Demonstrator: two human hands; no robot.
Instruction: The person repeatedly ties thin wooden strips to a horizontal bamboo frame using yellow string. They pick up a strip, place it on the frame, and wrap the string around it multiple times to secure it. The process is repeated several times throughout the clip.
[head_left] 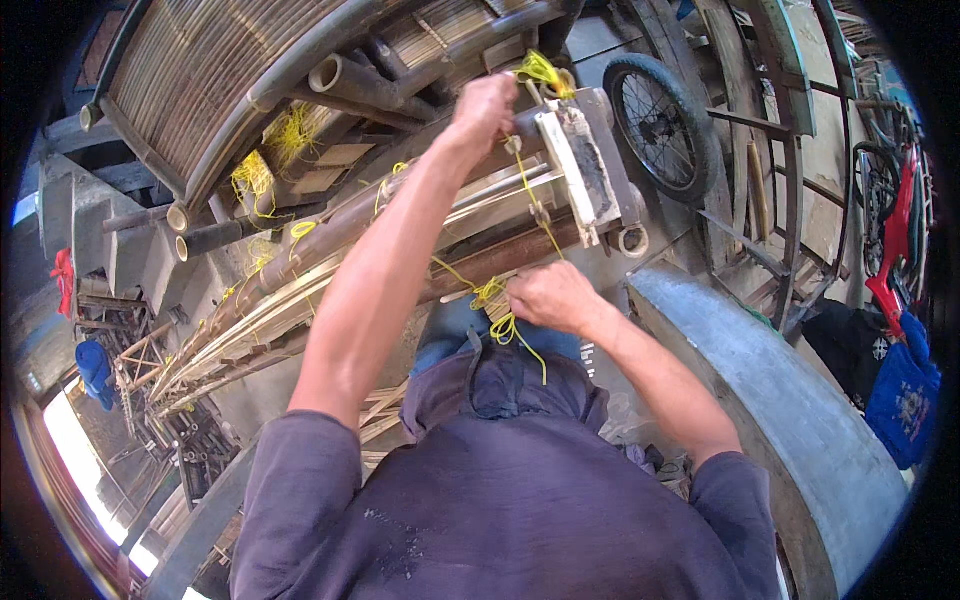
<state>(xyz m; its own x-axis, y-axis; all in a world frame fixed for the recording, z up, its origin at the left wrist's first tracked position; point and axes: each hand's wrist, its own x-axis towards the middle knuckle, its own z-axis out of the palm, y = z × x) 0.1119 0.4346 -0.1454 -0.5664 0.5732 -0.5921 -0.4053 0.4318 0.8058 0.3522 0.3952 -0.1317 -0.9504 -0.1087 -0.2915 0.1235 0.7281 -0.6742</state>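
My left hand (485,110) is closed at the far end of a long frame of bamboo poles and thin slats (490,265). What its fingers grip is hidden; a bright yellow bundle of cord (543,72) sits just beyond it. From beside that hand a thin yellow cord (527,180) with small knots or beads runs down towards my right hand (555,297). My right hand, nearer to me, is closed on the cord, and a loose tangle of it (492,293) hangs to its left. Right of my left hand, a pale worn block (580,170) crosses the frame's end.
A curved bamboo slat panel (215,65) stands at the upper left, with more yellow cord (290,135) beneath it. A bicycle wheel (660,125) leans at the upper right. A bluish-grey slab (760,390) lies along my right side. Farther right is a red bicycle frame (893,240).
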